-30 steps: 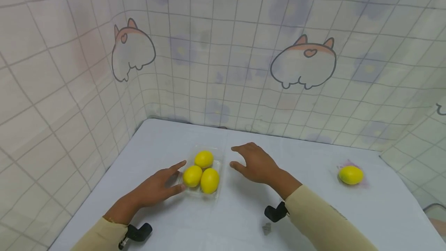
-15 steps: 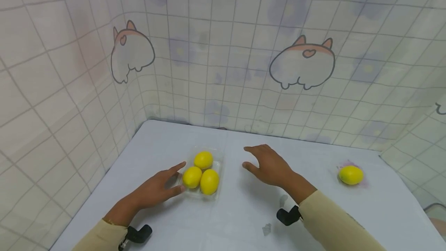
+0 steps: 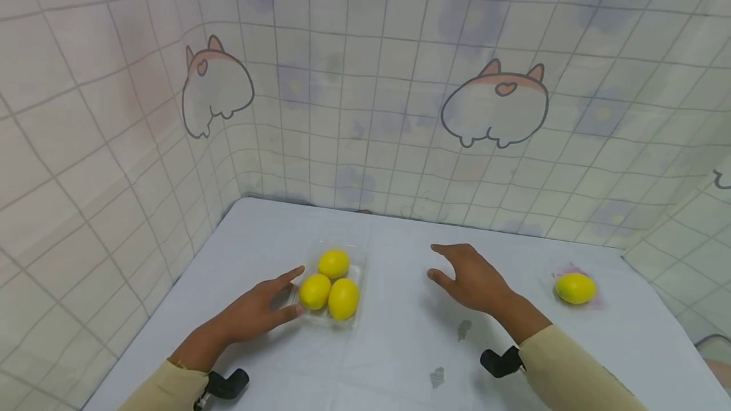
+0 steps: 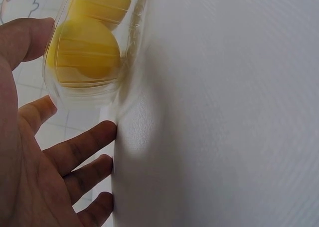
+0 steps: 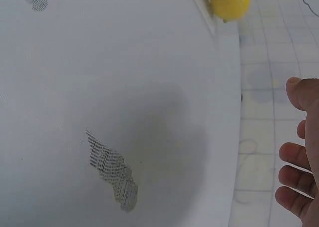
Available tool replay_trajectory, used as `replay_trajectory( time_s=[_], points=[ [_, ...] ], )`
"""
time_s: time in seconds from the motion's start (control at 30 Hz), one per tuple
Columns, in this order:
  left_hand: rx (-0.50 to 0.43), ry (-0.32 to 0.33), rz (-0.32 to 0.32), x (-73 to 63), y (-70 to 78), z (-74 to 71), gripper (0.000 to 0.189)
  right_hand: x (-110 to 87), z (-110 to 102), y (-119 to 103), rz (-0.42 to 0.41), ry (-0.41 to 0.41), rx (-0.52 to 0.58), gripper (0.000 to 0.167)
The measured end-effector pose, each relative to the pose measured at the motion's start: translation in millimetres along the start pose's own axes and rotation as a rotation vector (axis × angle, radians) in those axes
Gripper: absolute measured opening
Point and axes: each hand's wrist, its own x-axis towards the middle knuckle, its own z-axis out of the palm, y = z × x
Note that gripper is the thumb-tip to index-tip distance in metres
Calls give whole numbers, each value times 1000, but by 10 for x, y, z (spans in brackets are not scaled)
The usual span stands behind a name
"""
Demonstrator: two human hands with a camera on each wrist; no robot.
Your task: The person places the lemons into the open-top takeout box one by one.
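Three yellow lemons [image 3: 334,263] sit in a clear plastic box [image 3: 325,321] left of the table's middle. My left hand [image 3: 257,309] is at the box's left side, thumb and forefinger spread along its wall. In the left wrist view the thumb overlaps the box [image 4: 84,93] edge, and the other fingers are extended towards the table. My right hand [image 3: 476,278] hovers over the table between the box and a single lemon [image 3: 575,288], its fingers loosely bent and holding nothing. That lone lemon lies at the far right on a pinkish patch.
The white table [image 3: 400,360] has grey printed marks [image 3: 436,377] near its front middle. A tiled-pattern curtain [image 3: 354,81] with cartoon animals rises behind and on the left. Black wrist mounts [image 3: 228,384] hang from both sleeves. Part of another person's skin [image 3: 718,370] shows at the right edge.
My right hand has moved right, away from the box and towards the lone lemon, with nothing in it. The left hand and the lemons in the box stay in place.
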Motion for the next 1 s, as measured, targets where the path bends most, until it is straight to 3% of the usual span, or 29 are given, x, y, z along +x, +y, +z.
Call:
replay_trajectory(
  time_s=[0.47,1.0],
  points=[
    [6,4,-35,23,-6,38,86,-220,-157,417,74,17,-16,62],
    [-7,7,2,4,-25,31,84,-475,-354,811,137,42,-61,64]
  ],
)
